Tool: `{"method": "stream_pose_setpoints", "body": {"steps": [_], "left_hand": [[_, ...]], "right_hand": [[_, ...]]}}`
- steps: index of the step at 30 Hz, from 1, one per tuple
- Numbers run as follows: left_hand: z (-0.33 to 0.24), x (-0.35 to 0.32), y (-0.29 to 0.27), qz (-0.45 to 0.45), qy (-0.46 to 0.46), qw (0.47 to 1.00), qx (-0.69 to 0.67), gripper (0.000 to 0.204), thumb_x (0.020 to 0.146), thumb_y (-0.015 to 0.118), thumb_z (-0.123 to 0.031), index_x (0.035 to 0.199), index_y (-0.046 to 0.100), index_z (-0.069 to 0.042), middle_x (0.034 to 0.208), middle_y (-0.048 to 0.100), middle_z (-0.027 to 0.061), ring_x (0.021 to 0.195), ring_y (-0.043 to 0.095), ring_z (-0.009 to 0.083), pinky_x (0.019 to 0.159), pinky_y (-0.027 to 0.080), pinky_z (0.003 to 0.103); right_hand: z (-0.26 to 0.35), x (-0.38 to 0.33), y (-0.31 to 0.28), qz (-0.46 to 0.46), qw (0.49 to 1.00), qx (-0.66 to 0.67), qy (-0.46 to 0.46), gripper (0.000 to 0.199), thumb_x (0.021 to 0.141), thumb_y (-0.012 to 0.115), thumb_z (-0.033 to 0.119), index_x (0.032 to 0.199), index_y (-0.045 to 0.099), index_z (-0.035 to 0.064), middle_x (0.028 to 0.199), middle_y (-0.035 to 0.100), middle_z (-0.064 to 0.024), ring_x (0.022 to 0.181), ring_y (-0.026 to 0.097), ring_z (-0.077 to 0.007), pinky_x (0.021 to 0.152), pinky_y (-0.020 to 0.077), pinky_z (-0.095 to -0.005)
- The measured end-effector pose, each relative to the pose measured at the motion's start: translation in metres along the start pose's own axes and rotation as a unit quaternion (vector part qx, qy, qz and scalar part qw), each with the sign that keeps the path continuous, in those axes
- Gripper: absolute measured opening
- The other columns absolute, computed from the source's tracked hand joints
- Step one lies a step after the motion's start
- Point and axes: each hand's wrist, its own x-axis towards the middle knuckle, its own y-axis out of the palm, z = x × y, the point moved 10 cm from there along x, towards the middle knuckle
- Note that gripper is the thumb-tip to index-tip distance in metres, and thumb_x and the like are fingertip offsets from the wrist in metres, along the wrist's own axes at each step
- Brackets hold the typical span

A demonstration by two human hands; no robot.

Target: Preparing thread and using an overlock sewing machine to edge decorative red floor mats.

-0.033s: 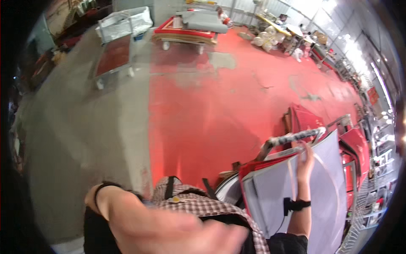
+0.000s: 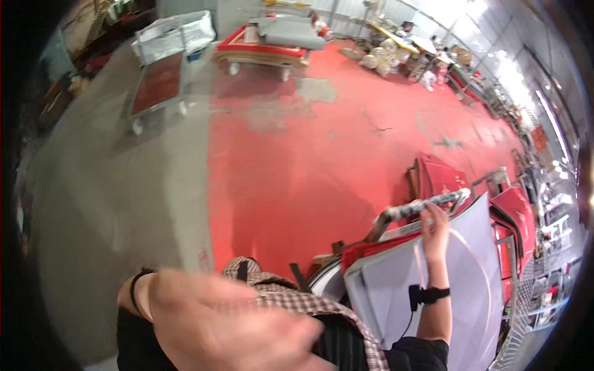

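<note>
My right hand [image 2: 435, 224] reaches up across a large grey-lavender sheet [image 2: 396, 290], its fingers bent at a tape-wrapped bar [image 2: 427, 206] just above the sheet's top edge. The fingertips are partly hidden there. Red mats [image 2: 377, 248] stand behind the sheet, between it and the bar. A black strap with a small dark device [image 2: 416, 298] and a thin cable is on my right wrist. Low in front of my body, my left hand [image 2: 232, 324] is smeared by motion, so its fingers cannot be made out. It touches no sheet that I can see.
More red mats [image 2: 439, 176] lie beyond the bar, with others [image 2: 515, 216] at its right. Far off stand a flat cart [image 2: 158, 86] with a white bag [image 2: 174, 38], and a trolley [image 2: 263, 57] stacked with sheets. Bundles and a cluttered bench [image 2: 427, 46] line the back right.
The room's far objects have shifted slightly left in view. My right hand sits a little left, its fingertips higher against the bar. My left hand has drawn slightly left and stays blurred.
</note>
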Motion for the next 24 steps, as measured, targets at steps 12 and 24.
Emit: {"method": "stream_pose_setpoints", "body": {"steps": [12,24], "left_hand": [[0.423,-0.113,0.347,0.269,-0.406,0.863,-0.134,0.006,0.074,0.065,-0.006,0.074,0.064,0.0,0.07,0.063,0.0126,0.07,0.059,0.0307,0.066,0.045,0.038],[0.38,-0.066,0.931,0.504,-0.211,0.754,-0.365,0.03,0.074,0.069,-0.018,0.101,0.064,-0.004,0.096,0.066,0.0142,0.089,0.064,0.0279,0.078,0.052,0.038]], "right_hand": [[-0.185,0.014,0.057,0.077,0.872,-0.261,0.408,0.048,0.074,0.067,0.032,0.119,0.061,0.0153,0.145,0.033,-0.0193,0.14,0.016,-0.0367,0.111,0.0141,-0.0569],[-0.298,0.073,-0.042,-0.219,0.838,-0.093,0.492,0.027,0.08,0.066,0.016,0.103,0.066,0.0026,0.104,0.066,-0.0172,0.101,0.061,-0.0325,0.092,0.0454,-0.0383]]}}
